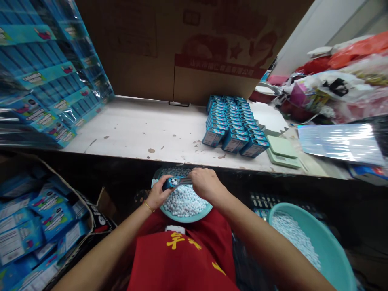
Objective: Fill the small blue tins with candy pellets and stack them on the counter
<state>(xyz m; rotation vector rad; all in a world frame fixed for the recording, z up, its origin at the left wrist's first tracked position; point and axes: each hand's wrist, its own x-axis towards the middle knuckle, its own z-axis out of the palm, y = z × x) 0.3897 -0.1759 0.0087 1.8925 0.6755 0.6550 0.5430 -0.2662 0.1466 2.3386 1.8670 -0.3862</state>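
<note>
My left hand [158,195] grips a small blue box [172,182] over a teal bowl [182,219] of pale blue-white candies [184,202] that rests on my lap. My right hand [205,182] is closed at the box's right end, pinching something at its opening that I cannot make out. A gold bracelet circles my left wrist. Both hands sit just below the front edge of the worn white table [145,129].
Rows of filled blue boxes [235,125] stand on the table with a green scale [283,151] beside them. Wrapped blue packs [45,81] are stacked at left. A carton of flat blue boxes [33,226] sits lower left, a large teal basin [315,246] of candies lower right.
</note>
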